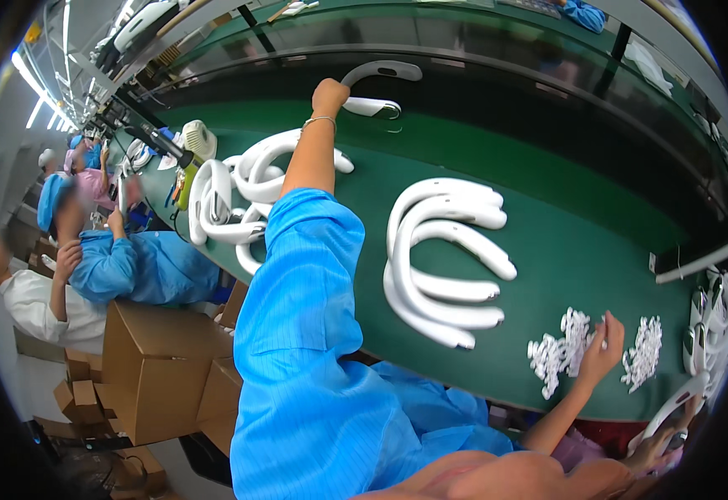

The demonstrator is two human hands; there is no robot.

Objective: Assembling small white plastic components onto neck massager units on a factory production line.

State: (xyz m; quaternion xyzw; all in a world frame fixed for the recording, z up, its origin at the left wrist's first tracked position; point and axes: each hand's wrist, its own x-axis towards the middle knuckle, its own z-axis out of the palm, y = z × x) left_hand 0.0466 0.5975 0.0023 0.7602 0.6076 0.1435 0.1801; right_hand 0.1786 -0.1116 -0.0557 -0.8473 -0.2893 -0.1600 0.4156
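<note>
My left hand reaches to the far side of the green table, its fingers closed around the bend of a white U-shaped neck fan. The fan's two arms point right; one tip is shiny. My right hand is low over the table at the right, fingers pinched, apparently on a small white part. Loose small white parts lie left of it, and another heap lies to its right. Between my arms, several white neck fans rest overlapped. More neck fans lie jumbled left of my left forearm.
A dark shelf frame runs along the table's far side. Brown cartons stand at the left. People in blue and white work there. At the right edge, another person's hand is near a white neck fan, below hanging white bands.
</note>
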